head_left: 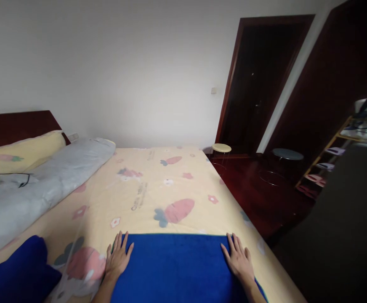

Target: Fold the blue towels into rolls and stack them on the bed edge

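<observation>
A blue towel (177, 267) lies spread flat on the bed, its far edge straight and its near part cut off by the bottom of the view. My left hand (118, 256) rests palm down on the far left corner, fingers spread. On the far right corner lies my right hand (238, 257), also flat with its fingers apart. Neither hand grips the cloth. A second blue cloth (21, 269) sits in a crumpled heap to the left of my left hand.
The bed (199, 181) has a cream sheet printed with carrots. A rolled grey quilt (54, 176) and a yellow pillow (41, 145) lie at the left. Beyond the right edge stand a yellow stool (221, 147), a dark stool (287, 154) and a shoe rack (317, 179).
</observation>
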A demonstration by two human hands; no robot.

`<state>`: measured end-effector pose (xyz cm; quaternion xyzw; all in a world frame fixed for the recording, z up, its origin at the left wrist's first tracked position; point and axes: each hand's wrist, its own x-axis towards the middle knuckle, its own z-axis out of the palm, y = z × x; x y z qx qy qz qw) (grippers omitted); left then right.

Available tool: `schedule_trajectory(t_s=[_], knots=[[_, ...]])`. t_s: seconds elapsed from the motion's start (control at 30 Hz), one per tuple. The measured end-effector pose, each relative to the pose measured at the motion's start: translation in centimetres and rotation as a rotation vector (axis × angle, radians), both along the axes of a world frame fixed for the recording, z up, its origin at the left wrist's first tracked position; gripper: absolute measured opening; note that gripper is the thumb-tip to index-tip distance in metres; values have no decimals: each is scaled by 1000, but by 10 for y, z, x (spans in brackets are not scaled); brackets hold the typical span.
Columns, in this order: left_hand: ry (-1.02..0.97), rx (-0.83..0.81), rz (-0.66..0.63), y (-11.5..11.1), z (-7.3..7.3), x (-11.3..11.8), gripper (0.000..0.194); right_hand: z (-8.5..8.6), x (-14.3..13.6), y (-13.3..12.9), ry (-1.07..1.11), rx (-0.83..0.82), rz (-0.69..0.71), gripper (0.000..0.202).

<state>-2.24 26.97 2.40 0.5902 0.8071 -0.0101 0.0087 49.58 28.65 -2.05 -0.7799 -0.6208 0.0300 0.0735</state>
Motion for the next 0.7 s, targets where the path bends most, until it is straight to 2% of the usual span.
schedule_trajectory(t_s=[0.07,0.13,0.2,0.23,0.3,0.33,0.43,0.5,0.53,0.6,0.7], knots=[[-45,-51,-14,5,6,-8,65,1,11,4,44,-53,10,76],[-91,-122,-35,10,16,-13,66,10,18,9,82,-129,35,76],[-89,-121,-51,12,27,-6,68,22,12,8,57,-140,24,76],[-76,-85,-75,9,30,5,67,27,1,4,30,-104,31,76],[-61,16,-184,-1,30,42,62,32,-37,-10,7,16,132,74],[-86,49,-286,-10,26,68,58,30,-63,-20,36,77,252,70],[-207,56,-525,-40,4,151,59,16,-142,-55,201,125,563,58],[-272,3,-606,-59,-14,183,60,4,-172,-74,256,122,643,53],[-293,-18,-599,-68,-21,188,59,-1,-175,-82,269,123,642,52],[-293,-45,-529,-84,-32,172,56,-7,-156,-95,269,137,565,52],[-196,-31,-292,-110,-40,106,56,-11,-90,-115,234,168,364,54]])
